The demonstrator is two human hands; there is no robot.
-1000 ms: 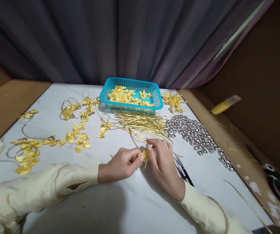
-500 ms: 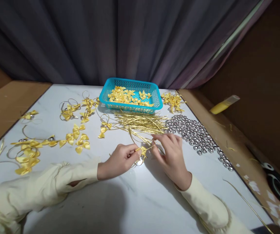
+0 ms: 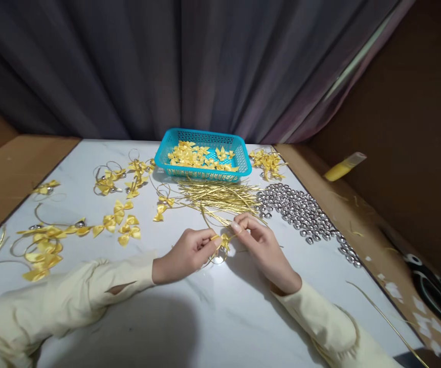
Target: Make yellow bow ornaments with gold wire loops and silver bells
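Observation:
Between my two hands is a small yellow ribbon bow [image 3: 224,240] with gold cord looped below it. My left hand [image 3: 192,254] pinches the bow's left side, thumb against forefinger. On the other side, my right hand [image 3: 262,250] pinches a thin gold strand or ribbon end at the bow's right; exactly which is too small to tell. Just beyond my fingers lies a pile of gold cords [image 3: 220,197]. Silver beads [image 3: 301,209] are spread to the right of my right hand. Several loose yellow bows [image 3: 129,230] lie left of my left hand.
A blue plastic basket [image 3: 204,174] of yellow bows stands at the back of the white table [image 3: 139,327]. Bows joined with cord loops [image 3: 44,250] lie at the left. Black-handled scissors [image 3: 435,291], paper scraps [image 3: 393,290] and a yellow tube [image 3: 345,167] are on the right.
My right hand's fingers have closed in to pinch at the bow's right side, where they were more spread before. My left hand keeps its pinch. The view has shifted slightly.

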